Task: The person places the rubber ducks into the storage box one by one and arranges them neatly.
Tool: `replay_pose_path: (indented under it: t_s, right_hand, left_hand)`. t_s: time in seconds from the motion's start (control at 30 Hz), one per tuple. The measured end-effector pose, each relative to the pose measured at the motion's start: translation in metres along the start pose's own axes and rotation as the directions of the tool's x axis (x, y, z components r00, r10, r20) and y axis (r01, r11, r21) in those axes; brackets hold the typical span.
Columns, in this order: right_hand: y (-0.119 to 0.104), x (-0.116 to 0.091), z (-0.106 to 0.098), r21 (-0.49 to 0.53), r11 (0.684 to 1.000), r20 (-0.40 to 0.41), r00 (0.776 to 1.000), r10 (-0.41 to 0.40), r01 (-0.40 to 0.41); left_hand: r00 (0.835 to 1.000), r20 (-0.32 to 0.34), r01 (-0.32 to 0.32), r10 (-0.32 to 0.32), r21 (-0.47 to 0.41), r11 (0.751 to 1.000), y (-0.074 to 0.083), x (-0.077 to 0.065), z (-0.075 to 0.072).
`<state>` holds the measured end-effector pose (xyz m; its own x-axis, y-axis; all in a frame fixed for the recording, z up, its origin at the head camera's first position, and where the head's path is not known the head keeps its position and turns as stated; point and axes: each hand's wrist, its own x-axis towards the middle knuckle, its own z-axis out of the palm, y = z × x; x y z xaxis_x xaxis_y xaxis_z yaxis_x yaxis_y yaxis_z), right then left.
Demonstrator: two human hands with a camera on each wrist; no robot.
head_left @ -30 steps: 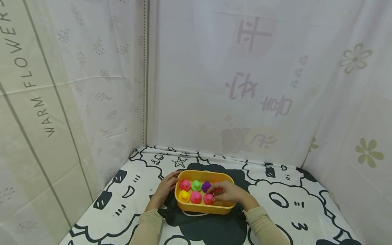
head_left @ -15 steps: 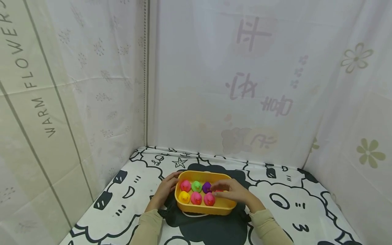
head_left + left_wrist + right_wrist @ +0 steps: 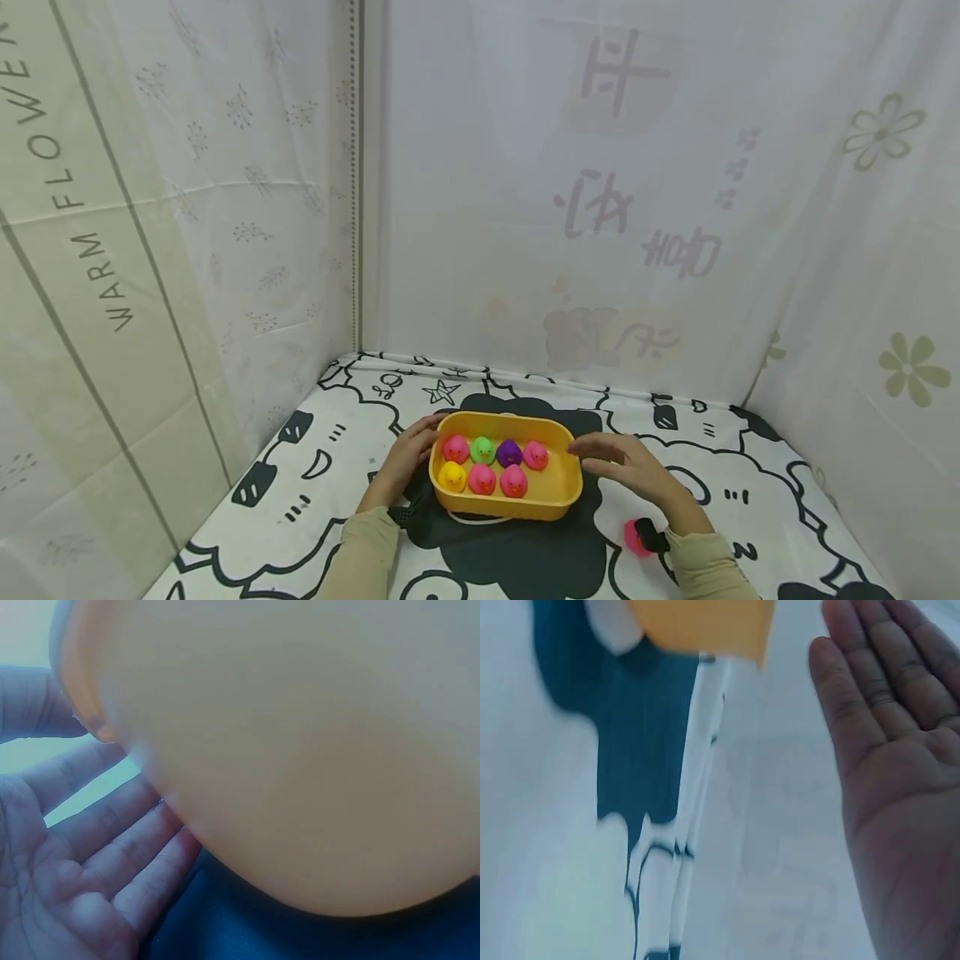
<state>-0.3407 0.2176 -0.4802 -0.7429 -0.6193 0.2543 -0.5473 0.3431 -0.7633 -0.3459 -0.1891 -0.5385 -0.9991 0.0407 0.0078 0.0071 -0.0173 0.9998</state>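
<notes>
A yellow oblong tub (image 3: 504, 507) holds rubber ducks in two rows. The back row runs pink (image 3: 455, 449), green (image 3: 483, 451), purple (image 3: 509, 452) and pink (image 3: 536, 455); yellow (image 3: 452, 477) and two pinks, the right one a pink duck (image 3: 513, 481), form the front row. Against the tub's left end rests my left hand (image 3: 408, 457); the left wrist view shows its nearly straight fingers (image 3: 112, 806) touching the wall. My right hand (image 3: 630, 465) hovers at the right rim with extended fingers, holding nothing.
Beside my right wrist a pink object (image 3: 637, 537) sits on the cloth, partly hidden by a black wrist device (image 3: 651, 536). The white and black patterned cloth (image 3: 337, 500) covers the table. Curtains (image 3: 480, 208) hang behind and along both sides.
My right hand has drawn away from the front pink duck and out to the tub's right rim. The back-row pink duck and the pink object on the cloth now show. The left hand stays put.
</notes>
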Motion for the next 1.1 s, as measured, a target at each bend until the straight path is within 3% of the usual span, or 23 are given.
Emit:
replay_pose_path:
  t_s: [0.1, 0.27, 0.4, 0.5, 0.63, 0.8, 0.9, 1.1]
  right_hand:
    - [0.006, -0.015, -0.01, -0.051, 0.996, -0.062, 0.996, 0.064, -0.068]
    - [0.023, -0.042, -0.021, -0.043, 0.977, -0.108, 0.973, 0.204, -0.21]
    - [0.037, -0.067, -0.026, 0.025, 0.957, -0.053, 0.956, 0.29, -0.289]
    - [0.047, -0.081, -0.029, 0.15, 0.933, 0.032, 0.945, 0.325, -0.326]
    - [0.052, -0.089, -0.03, 0.287, 0.891, 0.18, 0.934, 0.31, -0.351]
    - [0.053, -0.091, -0.028, 0.339, 0.867, 0.309, 0.914, 0.264, -0.365]
    - [0.054, -0.093, -0.028, 0.331, 0.867, 0.325, 0.908, 0.265, -0.372]
    - [0.057, -0.092, -0.027, 0.205, 0.91, 0.262, 0.916, 0.304, -0.36]
  left_hand:
    - [1.0, -0.002, 0.005, -0.005, 0.002, 1.0, 0.001, 0.001, 0.001]
    - [1.0, 0.003, -0.001, 0.001, -0.008, 1.0, 0.002, 0.002, 0.001]
    - [1.0, 0.006, 0.006, -0.005, -0.013, 1.0, 0.0, 0.003, 0.001]
    - [1.0, 0.007, 0.006, -0.006, -0.016, 1.0, -0.001, 0.003, 0.0]
    - [1.0, 0.005, -0.003, 0.003, -0.014, 1.0, -0.001, 0.003, 0.0]
    - [1.0, -0.004, 0.003, -0.003, 0.001, 1.0, -0.001, 0.002, 0.001]
    - [1.0, -0.007, 0.016, -0.016, 0.005, 1.0, -0.002, 0.003, 0.001]
    - [1.0, 0.003, 0.002, -0.002, 0.002, 1.0, -0.001, 0.002, -0.001]
